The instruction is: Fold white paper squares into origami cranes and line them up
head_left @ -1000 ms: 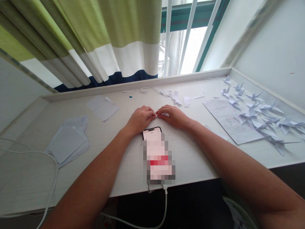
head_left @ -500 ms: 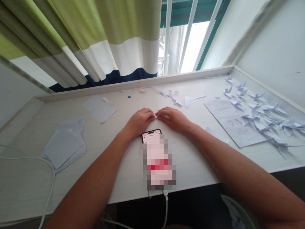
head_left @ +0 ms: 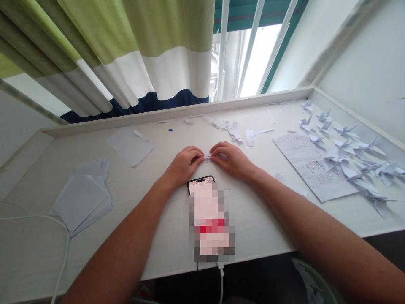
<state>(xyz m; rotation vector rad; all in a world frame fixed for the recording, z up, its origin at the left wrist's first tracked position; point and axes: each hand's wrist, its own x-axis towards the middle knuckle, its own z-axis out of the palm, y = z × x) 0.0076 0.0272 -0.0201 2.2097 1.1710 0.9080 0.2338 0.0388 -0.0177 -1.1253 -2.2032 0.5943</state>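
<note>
Head view: left hand [head_left: 186, 164] and right hand [head_left: 232, 158] pinch white paper [head_left: 207, 158] between them; both almost closed.

- Desk [head_left: 171, 245], middle: paper piece [head_left: 207, 157], phone [head_left: 200, 184] before it
- Left: paper stack [head_left: 80, 202], loose sheets [head_left: 137, 152] behind
- Right: cranes [head_left: 352, 173] beside a sheet [head_left: 300, 162]
- Behind desk: curtain [head_left: 179, 38]

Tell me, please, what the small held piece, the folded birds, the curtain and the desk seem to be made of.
Small held piece: probably thin matte paper; it looks white but mostly covered.
Folded birds: likely matte white paper, with sharp creases and pointed wings.
Curtain: matte cloth, hanging in folds; exact fibre unclear.
Desk: perhaps painted or laminated wood, satin-looking, with faint grain streaks.
</note>
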